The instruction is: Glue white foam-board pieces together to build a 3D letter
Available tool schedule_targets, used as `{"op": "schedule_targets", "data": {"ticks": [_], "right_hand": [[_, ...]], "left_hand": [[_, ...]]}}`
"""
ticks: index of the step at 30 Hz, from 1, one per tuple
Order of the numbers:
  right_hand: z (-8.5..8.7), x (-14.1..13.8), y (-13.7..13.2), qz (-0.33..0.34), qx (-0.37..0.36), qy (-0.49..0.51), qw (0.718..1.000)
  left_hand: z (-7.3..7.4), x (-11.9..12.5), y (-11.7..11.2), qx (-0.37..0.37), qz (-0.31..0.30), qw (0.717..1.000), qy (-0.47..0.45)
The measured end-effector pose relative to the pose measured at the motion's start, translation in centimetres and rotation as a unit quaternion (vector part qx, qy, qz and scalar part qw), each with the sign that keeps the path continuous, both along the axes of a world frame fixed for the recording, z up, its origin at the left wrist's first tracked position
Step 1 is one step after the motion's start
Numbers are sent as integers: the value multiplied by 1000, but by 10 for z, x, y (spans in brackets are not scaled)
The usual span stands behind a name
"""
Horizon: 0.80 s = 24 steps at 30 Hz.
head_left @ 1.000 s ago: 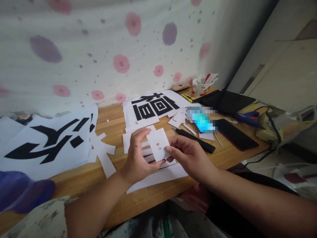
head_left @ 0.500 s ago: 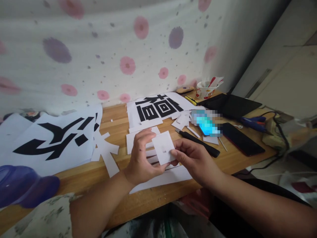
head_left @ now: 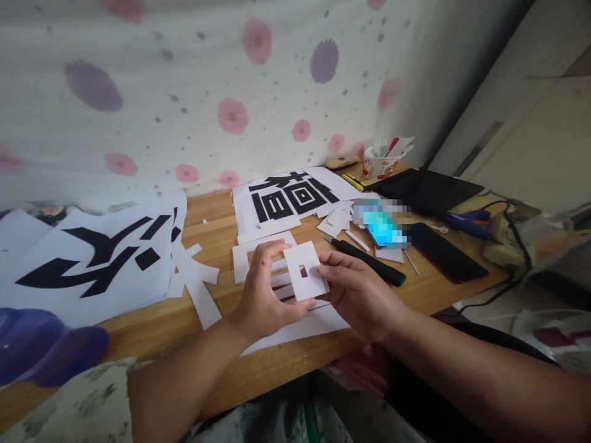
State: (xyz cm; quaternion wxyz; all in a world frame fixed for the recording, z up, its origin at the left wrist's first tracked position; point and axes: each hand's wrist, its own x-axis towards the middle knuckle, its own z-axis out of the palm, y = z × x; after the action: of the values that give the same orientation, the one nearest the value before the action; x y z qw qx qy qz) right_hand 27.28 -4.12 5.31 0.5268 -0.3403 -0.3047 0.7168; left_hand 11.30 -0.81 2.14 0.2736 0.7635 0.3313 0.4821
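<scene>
Between both hands I hold up a small white rectangular board piece (head_left: 308, 288) with a small cut-out hole near its middle. My left hand (head_left: 263, 295) grips it at the top-left corner and lower edge, thumb below and fingers above. My right hand (head_left: 360, 289) pinches its right edge between thumb and fingers. Beneath the hands lie white cut-out strips and a white sheet (head_left: 318, 324), partly hidden by them. A black-handled craft knife (head_left: 369, 261) rests on the table just beyond my right hand.
Printed sheets with black characters (head_left: 295, 195) (head_left: 106, 252) lie at the back and left. A lit phone (head_left: 381, 226), a dark phone (head_left: 447, 251), a blue glue gun (head_left: 468, 223) and a patterned cup (head_left: 382, 165) stand right. A purple object (head_left: 46, 347) sits on the wooden table (head_left: 161, 332).
The white board piece has been tilted, so its cut-out now shows as an open hole. My right fingers have shifted along its right edge. The camera view has moved slightly.
</scene>
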Motion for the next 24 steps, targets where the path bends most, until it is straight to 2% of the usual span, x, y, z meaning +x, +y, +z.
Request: {"op": "schedule_targets", "data": {"ticks": [6,10,13,15,16,17,18,20,21,22,23,24], "right_hand": [[-4,-3,1,12,7,60,998],[-8,-7,0,29,27,61,997],[-13,-2,6,12,97,-17,995],[-14,11,17,-40,180,-161,970],[-14,21,23,-72,222,-266,935],[-12,32,29,-114,265,-388,875],[-10,45,34,-127,296,-522,790],[-5,69,42,-89,303,-737,598],[-3,78,43,-49,283,-801,526],[-1,85,44,-6,260,-839,477],[0,89,43,34,240,-861,448],[0,91,42,65,226,-870,433]], "left_hand": [[-1,-1,-1,-28,-31,999,-15],[-2,-2,0,-37,-51,997,-37],[-4,-2,3,-40,-41,998,-34],[-5,-3,7,-31,-7,999,-13],[-5,-3,9,-24,18,1000,6],[-5,-3,11,-14,43,999,29],[-5,-3,13,-3,66,996,54],[-5,-3,16,18,93,991,99],[-5,-3,17,28,99,988,114],[-5,-3,18,35,101,986,125],[-5,-3,19,39,102,985,133],[-5,-3,19,40,103,984,138]]}}
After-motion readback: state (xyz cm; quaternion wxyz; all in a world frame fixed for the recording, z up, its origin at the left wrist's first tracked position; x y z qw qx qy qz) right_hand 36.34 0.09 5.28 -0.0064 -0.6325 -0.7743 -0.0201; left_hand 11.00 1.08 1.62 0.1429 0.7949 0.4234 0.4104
